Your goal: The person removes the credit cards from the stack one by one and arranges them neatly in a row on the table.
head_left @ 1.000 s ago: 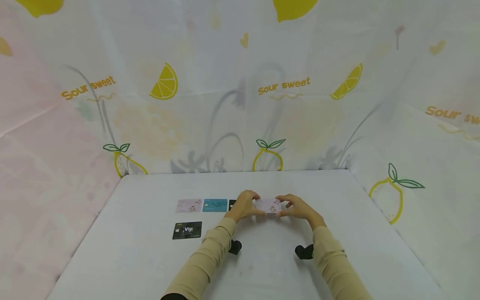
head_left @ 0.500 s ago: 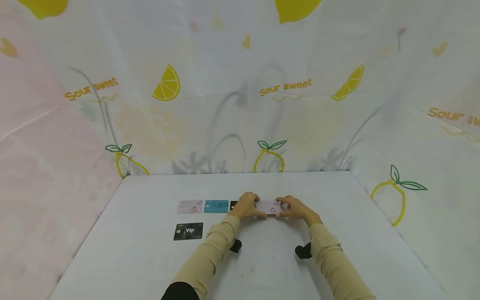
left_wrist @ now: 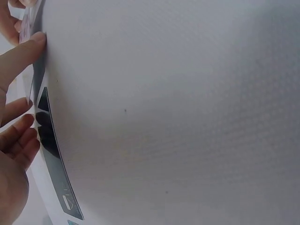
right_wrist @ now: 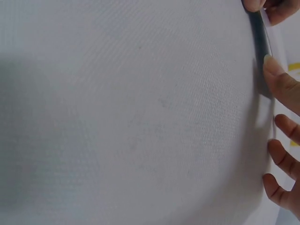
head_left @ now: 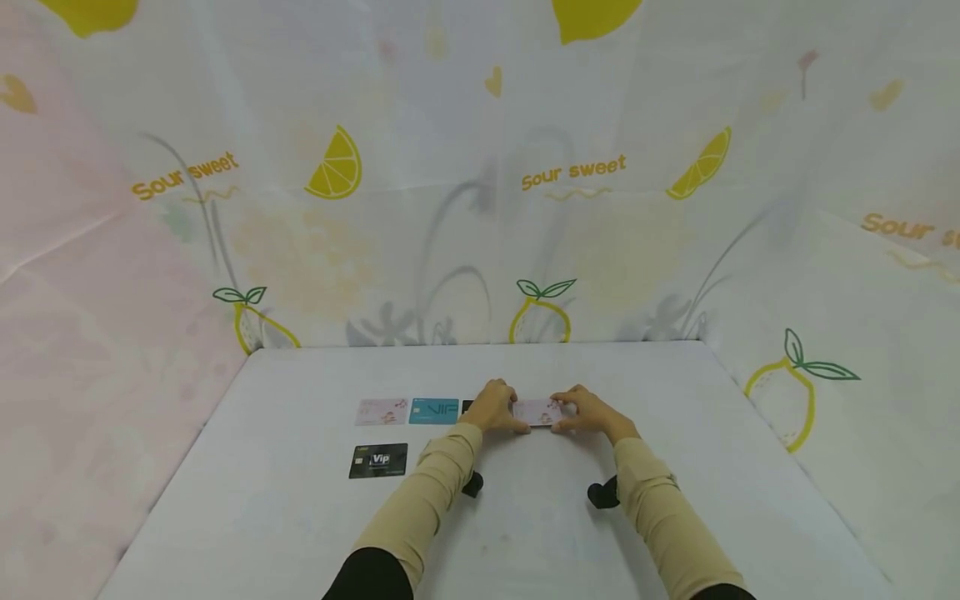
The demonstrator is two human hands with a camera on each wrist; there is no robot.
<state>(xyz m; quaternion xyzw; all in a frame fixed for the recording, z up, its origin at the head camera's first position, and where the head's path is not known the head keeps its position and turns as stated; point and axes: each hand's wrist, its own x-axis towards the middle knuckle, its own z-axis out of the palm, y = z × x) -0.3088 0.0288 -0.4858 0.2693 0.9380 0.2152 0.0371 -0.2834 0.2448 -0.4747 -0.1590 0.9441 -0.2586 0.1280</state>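
Note:
My left hand [head_left: 495, 406] pinches the left edge of a pale pink card [head_left: 537, 412] with a floral print. Its right edge sits between the thumb and forefinger of my right hand [head_left: 592, 413]. The wrist views show the card tilted or slightly raised, with a dark shadow under it. Just left of the left hand lies a black card [left_wrist: 58, 178], mostly covered by that hand in the head view. A teal VIP card [head_left: 434, 411] and another pink card [head_left: 382, 412] continue the row leftward. Below them lies a black Vip card [head_left: 378, 461].
All the cards are on a white table [head_left: 540, 533] with printed lemon cloth walls [head_left: 450, 250] at its back and sides. Black wrist mounts [head_left: 603, 495] stick out inward from both forearms, low over the tabletop.
Both hands keep their hold on the pink card at nearly the same spot. The forearms have shifted slightly inward, and the head view has moved a little.

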